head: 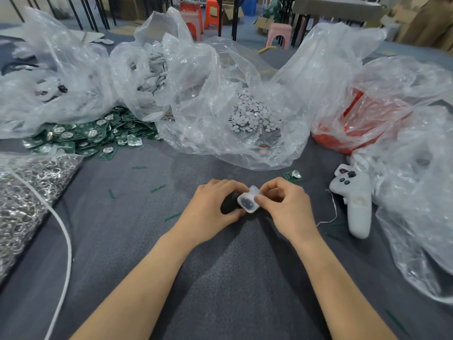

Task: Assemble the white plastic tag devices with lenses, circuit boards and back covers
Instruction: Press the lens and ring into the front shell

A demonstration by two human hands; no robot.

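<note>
A small white plastic tag shell (248, 201) sits between both my hands above the grey cloth, its hollow side up with dark spots inside. My left hand (215, 207) curls round its left side over a dark object I cannot identify. My right hand (286, 204) pinches the shell's right edge with thumb and fingers. A loose green circuit board (293, 176) lies just beyond my right hand. A heap of green circuit boards (85, 136) lies at the left. Small white round discs (252, 114) fill an open clear bag in the middle.
Clear bags of white parts (152, 69) stand at the back. A bag of metal rings (27, 197) and a white cable (66, 241) lie at the left. A white controller (355, 200) and a red bag (362, 119) are on the right.
</note>
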